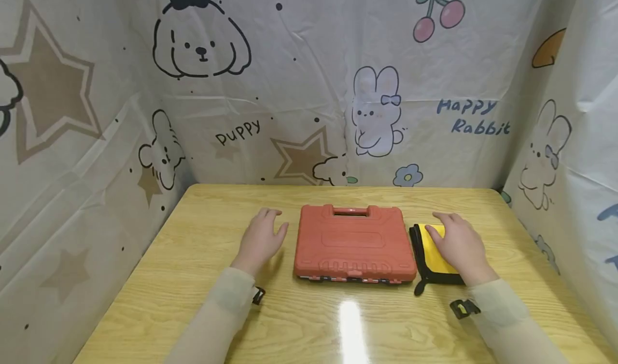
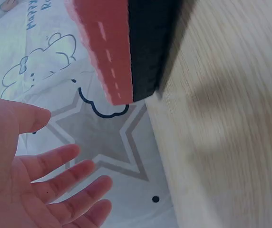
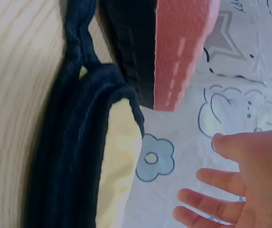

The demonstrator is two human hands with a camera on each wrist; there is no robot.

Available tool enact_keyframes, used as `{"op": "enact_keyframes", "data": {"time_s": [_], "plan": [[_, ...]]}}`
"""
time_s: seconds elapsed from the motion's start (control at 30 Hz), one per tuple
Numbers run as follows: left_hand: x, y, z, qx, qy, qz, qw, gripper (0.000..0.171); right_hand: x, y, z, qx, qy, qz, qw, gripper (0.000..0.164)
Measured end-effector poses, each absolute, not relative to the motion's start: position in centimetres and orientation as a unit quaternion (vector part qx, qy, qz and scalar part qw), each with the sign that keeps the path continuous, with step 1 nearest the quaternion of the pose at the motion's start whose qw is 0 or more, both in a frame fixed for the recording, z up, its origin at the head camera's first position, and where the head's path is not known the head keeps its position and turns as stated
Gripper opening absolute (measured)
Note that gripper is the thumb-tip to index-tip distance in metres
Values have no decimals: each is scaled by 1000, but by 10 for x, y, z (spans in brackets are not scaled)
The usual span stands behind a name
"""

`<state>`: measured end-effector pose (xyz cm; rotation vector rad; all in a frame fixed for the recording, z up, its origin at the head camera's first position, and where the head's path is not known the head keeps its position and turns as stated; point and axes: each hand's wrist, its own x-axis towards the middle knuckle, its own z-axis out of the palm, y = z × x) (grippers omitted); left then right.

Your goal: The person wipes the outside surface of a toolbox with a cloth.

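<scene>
A closed red plastic carrying case (image 1: 354, 240) with a handle lies flat on the wooden table, its black lower half showing in both wrist views. Left of the case my left hand (image 1: 260, 240) hovers, fingers spread and holding nothing; in the left wrist view its fingers (image 2: 69, 190) are apart from the case (image 2: 110, 52). On the other side, a folded yellow cloth (image 1: 434, 254) with black edging and a black loop lies beside the case. Above this cloth hangs my right hand (image 1: 461, 243), its fingers loose and nothing in them. The right wrist view shows it apart from the cloth (image 3: 119, 156).
The wooden table (image 1: 193, 310) reaches back to a printed white curtain (image 1: 309, 85) with cartoon animals, which also encloses both sides. Dark straps with buckles sit at both wrists. A bright light reflection lies on the table in front of the case.
</scene>
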<state>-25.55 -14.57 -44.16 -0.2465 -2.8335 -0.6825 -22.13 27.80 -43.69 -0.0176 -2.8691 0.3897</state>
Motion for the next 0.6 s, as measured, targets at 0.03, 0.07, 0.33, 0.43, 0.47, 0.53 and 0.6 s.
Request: {"op": "enact_keyframes", "data": {"time_s": [0.03,0.07,0.33,0.43,0.47,0.53,0.6], "plan": [[-256,-145,-442,-80,-961,-245,98,43,-222,281,-438,-11,-983,136,120,50],[-257,-143,-443,-75,-959,-259,89,44,-222,284,-438,-15,-983,140,115,50],[-265,-126,-460,-48,-938,-341,28,48,-218,316,-433,-52,-981,181,34,62],[-266,-123,-464,-36,-931,-363,10,50,-217,324,-438,-68,-980,186,21,65],[-266,-122,-465,-34,-928,-370,5,50,-217,325,-440,-69,-980,187,16,65],[-265,-120,-466,-26,-924,-381,-6,50,-218,327,-444,-68,-980,188,8,65],[-265,-118,-467,-19,-920,-391,-15,49,-218,328,-448,-67,-979,192,1,65]]}}
